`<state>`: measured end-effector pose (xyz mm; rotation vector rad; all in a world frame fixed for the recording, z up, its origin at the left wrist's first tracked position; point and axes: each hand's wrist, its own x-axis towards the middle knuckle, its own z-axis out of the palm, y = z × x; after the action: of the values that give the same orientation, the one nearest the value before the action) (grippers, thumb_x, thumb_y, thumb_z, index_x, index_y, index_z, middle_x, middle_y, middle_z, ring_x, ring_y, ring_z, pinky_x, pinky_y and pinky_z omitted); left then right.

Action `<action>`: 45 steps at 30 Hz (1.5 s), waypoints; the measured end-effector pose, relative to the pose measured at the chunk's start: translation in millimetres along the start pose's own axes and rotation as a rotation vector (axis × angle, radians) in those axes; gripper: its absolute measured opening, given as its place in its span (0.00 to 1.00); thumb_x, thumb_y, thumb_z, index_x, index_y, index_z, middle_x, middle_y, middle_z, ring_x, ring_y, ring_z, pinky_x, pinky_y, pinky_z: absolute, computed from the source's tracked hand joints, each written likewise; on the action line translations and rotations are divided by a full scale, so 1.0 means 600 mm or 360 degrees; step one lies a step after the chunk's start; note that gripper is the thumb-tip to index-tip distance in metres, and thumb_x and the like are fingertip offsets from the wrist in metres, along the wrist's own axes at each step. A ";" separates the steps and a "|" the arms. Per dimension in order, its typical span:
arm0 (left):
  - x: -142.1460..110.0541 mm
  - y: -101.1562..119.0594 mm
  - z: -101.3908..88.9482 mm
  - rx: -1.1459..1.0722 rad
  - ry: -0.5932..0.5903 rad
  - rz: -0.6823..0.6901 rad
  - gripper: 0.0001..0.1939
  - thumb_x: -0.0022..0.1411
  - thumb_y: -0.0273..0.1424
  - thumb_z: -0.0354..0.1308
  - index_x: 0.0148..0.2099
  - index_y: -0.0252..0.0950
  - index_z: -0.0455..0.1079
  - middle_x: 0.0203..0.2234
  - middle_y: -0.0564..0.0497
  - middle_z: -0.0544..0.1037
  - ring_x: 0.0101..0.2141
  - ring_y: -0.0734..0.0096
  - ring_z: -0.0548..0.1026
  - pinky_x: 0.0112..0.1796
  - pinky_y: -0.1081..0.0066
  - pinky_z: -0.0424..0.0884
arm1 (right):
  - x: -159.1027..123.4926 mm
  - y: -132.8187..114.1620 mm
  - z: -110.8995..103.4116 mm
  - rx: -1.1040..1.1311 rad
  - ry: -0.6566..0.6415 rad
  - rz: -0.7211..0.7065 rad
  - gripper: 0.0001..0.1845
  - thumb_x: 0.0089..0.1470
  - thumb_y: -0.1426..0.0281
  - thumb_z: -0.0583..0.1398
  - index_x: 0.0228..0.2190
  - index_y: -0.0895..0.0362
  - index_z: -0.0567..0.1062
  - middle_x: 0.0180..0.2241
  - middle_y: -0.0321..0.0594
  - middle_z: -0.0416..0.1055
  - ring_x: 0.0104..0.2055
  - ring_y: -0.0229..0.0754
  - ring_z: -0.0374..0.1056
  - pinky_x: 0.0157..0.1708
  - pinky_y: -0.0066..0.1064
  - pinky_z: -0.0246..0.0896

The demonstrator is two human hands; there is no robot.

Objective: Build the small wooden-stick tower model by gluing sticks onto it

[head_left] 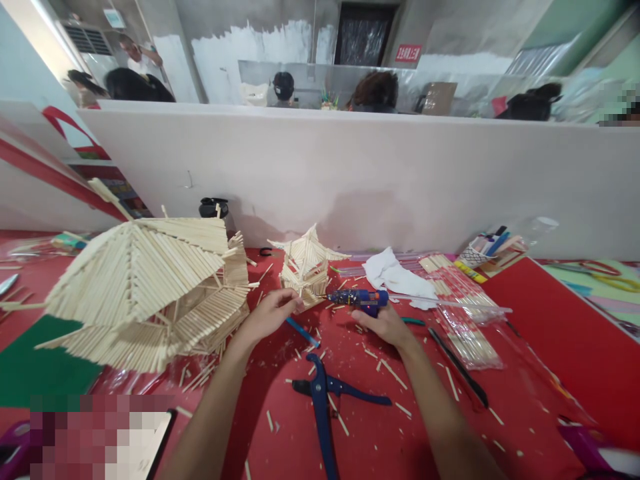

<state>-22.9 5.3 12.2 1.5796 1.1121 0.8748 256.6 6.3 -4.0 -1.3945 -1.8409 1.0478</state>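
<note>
My right hand [383, 325] grips a blue glue gun [361, 299], its nozzle aimed left at a small pavilion model of wooden sticks [305, 263]. My left hand [273, 310] is closed against the lower left side of that small model, steadying it. A far larger stick-built roof model [145, 287] stands to the left of my left arm. Both models rest on a red table [525, 393].
Blue cutting pliers [323, 400] lie open between my forearms amid several stick offcuts. A white cloth [395, 275], bagged stick bundles [463, 313], a black pen [457, 367] and a pen cup [483, 250] lie right. A white partition [400, 173] backs the table; people sit beyond.
</note>
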 end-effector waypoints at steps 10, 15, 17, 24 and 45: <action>-0.001 0.013 0.003 -0.0120 0.0021 -0.0089 0.16 0.57 0.43 0.57 0.30 0.34 0.73 0.25 0.51 0.76 0.30 0.68 0.71 0.36 0.72 0.65 | 0.004 -0.003 -0.026 -0.0176 -0.0465 -0.0133 0.22 0.46 0.62 0.61 0.43 0.58 0.73 0.43 0.44 0.74 0.46 0.50 0.68 0.49 0.40 0.63; -0.003 0.017 0.004 -0.0218 0.0028 -0.0189 0.16 0.55 0.44 0.59 0.29 0.35 0.73 0.25 0.50 0.76 0.29 0.69 0.71 0.33 0.72 0.64 | 0.005 -0.010 -0.035 -0.0271 -0.0616 0.0043 0.19 0.52 0.59 0.60 0.42 0.58 0.74 0.40 0.42 0.75 0.42 0.49 0.69 0.44 0.38 0.65; -0.004 0.020 0.004 -0.0225 0.0028 -0.0227 0.17 0.55 0.45 0.59 0.30 0.35 0.73 0.27 0.50 0.77 0.29 0.69 0.71 0.33 0.72 0.64 | 0.002 -0.018 -0.045 -0.0379 -0.0715 0.0092 0.18 0.53 0.57 0.60 0.39 0.57 0.74 0.37 0.40 0.75 0.40 0.48 0.69 0.42 0.35 0.64; -0.008 0.026 0.003 -0.0249 0.0005 -0.0231 0.17 0.56 0.44 0.59 0.31 0.34 0.75 0.27 0.49 0.77 0.31 0.69 0.71 0.33 0.72 0.64 | -0.016 -0.064 -0.061 -0.0882 -0.0798 0.0374 0.10 0.54 0.62 0.59 0.32 0.57 0.73 0.27 0.39 0.74 0.29 0.43 0.69 0.29 0.28 0.59; -0.009 0.035 0.003 -0.0233 -0.0039 -0.0248 0.16 0.55 0.43 0.59 0.30 0.34 0.75 0.27 0.48 0.77 0.31 0.67 0.71 0.34 0.71 0.64 | -0.025 -0.081 -0.006 -0.0912 -0.0755 0.0758 0.09 0.53 0.68 0.58 0.31 0.61 0.74 0.24 0.43 0.75 0.16 0.39 0.68 0.16 0.26 0.57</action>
<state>-17.7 -2.3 31.7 1.3617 1.1121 0.8117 239.3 -13.8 39.8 -2.1426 -2.3378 1.2098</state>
